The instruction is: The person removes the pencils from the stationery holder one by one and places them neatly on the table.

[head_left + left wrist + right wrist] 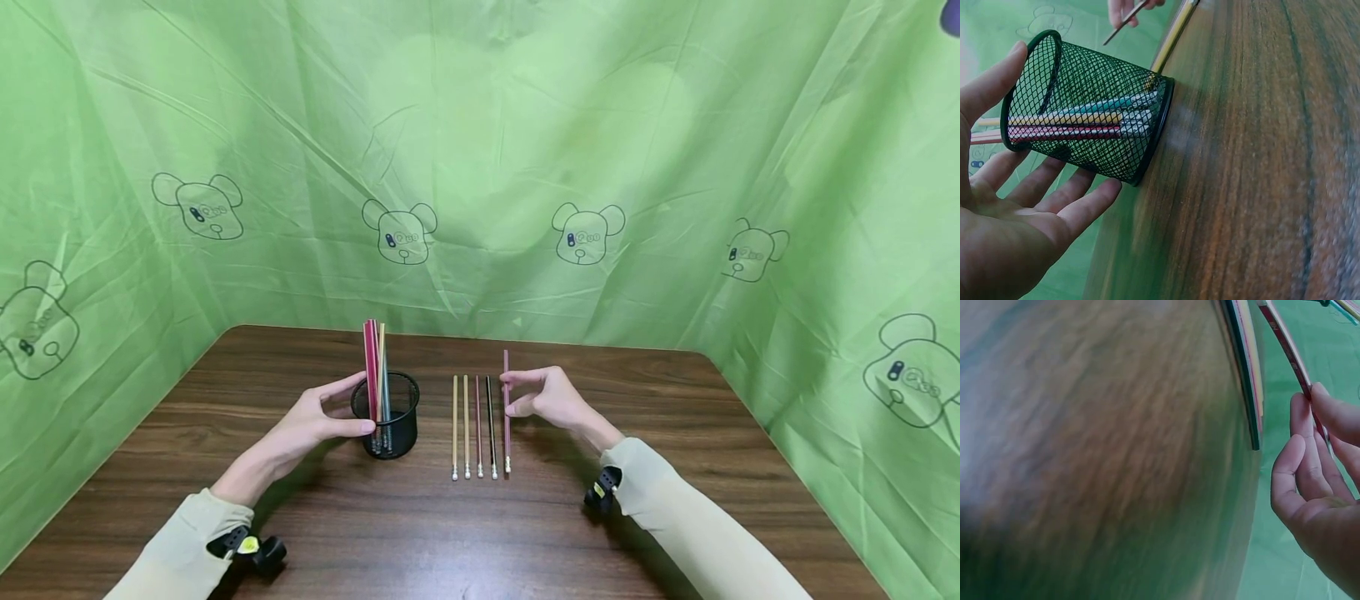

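- Held pencil: one, pinkish red (507,442), in the right hand (557,402), right of the row, its white eraser end toward the table's near side. The right wrist view shows it lifted and tilted.
- Right fingers: thumb and fingertips closed in a pinch on that pencil.
- Row: four pencils lying apart and roughly parallel, about midway between the table's left and right edges. From left: two yellow pencils (454,429), one dark red pencil (478,429), one black pencil (491,429). Eraser ends face the near side.
- Cup: one, black mesh (401,440), upright, left of the row.
- Cup pencils (371,358): red, yellow and blue, leaning left; they overlap, exact count uncertain.
- Left hand (309,427): one, gripping the cup. Thumb at the rim, fingers spread wide along the wall.
- Table (480,542): one, brown wood grain, far corners rounded.
- Sleeves (180,537): two, pale, one black device (602,490) at each wrist.
- Green cloth (487,125): beyond the far edge and both sides; six bear heads (402,242) visible.
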`<state>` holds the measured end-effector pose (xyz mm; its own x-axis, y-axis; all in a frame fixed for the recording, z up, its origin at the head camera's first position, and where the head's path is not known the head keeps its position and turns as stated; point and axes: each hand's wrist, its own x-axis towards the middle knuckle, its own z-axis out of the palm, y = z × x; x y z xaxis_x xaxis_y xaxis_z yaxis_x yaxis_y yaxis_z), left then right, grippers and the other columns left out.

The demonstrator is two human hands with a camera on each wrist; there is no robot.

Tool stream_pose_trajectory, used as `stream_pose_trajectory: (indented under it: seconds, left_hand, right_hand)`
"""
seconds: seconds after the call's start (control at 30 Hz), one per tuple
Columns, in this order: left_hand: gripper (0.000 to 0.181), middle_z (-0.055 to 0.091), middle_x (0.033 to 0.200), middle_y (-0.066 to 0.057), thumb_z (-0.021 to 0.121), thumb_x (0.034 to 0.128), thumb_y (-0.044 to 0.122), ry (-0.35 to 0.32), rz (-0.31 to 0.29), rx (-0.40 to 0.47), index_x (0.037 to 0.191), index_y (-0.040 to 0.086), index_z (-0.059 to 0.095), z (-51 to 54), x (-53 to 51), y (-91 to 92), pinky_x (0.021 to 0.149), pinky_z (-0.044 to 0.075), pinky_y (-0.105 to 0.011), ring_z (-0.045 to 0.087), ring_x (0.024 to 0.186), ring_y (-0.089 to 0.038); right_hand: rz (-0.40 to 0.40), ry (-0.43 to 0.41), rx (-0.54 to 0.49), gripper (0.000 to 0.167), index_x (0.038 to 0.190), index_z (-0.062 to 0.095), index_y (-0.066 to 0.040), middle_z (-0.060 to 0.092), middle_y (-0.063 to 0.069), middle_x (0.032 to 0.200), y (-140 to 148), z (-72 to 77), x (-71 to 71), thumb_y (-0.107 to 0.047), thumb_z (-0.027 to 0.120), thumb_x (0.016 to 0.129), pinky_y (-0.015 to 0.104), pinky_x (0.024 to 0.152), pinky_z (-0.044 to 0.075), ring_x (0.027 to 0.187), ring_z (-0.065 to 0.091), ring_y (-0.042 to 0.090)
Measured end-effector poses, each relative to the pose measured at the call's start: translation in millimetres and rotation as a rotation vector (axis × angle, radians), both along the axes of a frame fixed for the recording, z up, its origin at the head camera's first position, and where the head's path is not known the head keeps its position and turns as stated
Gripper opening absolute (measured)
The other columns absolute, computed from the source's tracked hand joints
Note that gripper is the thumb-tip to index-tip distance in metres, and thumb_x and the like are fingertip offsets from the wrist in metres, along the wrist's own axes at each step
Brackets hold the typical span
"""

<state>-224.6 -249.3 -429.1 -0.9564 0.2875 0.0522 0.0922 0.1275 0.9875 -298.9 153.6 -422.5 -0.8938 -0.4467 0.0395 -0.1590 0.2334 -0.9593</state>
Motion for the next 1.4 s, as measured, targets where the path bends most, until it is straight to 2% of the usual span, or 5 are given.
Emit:
stream_pose_trajectory:
  seconds: [0.33,0.67,0.8,0.93,1.4]
  left_hand:
    - [0.085,0.052,0.155,-0.018,0.085,0.0899,0.013,-0.008,0.003,-0.011,0.163,0.014,0.042,1.8,0.8,0.1,0.101,0.045,-0.026,0.06,0.13,-0.029]
    - [0.086,0.053,0.153,-0.02,0.085,0.0895,0.013,-0.014,0.008,-0.005,0.163,0.013,0.041,0.3,-0.1,-0.6,0.1,0.046,-0.026,0.062,0.128,-0.03]
    - [0.087,0.052,0.154,-0.02,0.085,0.0893,0.013,-0.019,0.005,-0.002,0.164,0.012,0.04,-0.1,0.0,-0.8,0.1,0.046,-0.026,0.061,0.129,-0.031]
    - [0.087,0.051,0.155,-0.02,0.085,0.0893,0.013,-0.021,0.004,-0.002,0.164,0.012,0.04,0.0,0.3,-0.8,0.101,0.046,-0.026,0.059,0.131,-0.032]
    - [0.087,0.05,0.156,-0.019,0.085,0.0897,0.014,-0.025,0.007,-0.012,0.164,0.012,0.039,1.6,1.0,-0.7,0.101,0.044,-0.026,0.058,0.132,-0.031]
  right_hand:
    - [-0.05,0.017,0.111,0.058,0.133,0.068,0.007,0.074,0.019,0.119,0.1,-5.1,0.5,0.009,0.084,0.078,0.026,0.073,0.055,0.07,0.07,0.012]
    - [-0.053,-0.003,0.127,0.058,0.133,0.069,0.006,0.074,0.02,0.12,-2.0,-11.1,-4.8,0.005,0.087,0.078,0.027,0.076,0.055,0.125,0.06,0.037]
    - [-0.047,-0.037,0.131,0.057,0.133,0.069,0.006,0.074,0.022,0.118,-3.0,-12.9,-6.7,0.005,0.086,0.079,0.026,0.069,0.053,0.096,0.068,0.022]
    - [-0.053,-0.072,0.133,0.056,0.132,0.069,0.006,0.074,0.022,0.116,-3.8,-14.1,-7.9,0.008,0.085,0.078,0.025,0.059,0.047,0.061,0.053,0.008]
    - [-0.1,-0.014,0.265,0.052,0.126,0.076,0.001,0.077,0.011,0.112,-9.7,-12.1,-6.2,0.003,0.089,0.075,0.025,0.061,0.052,0.064,0.058,0.007]
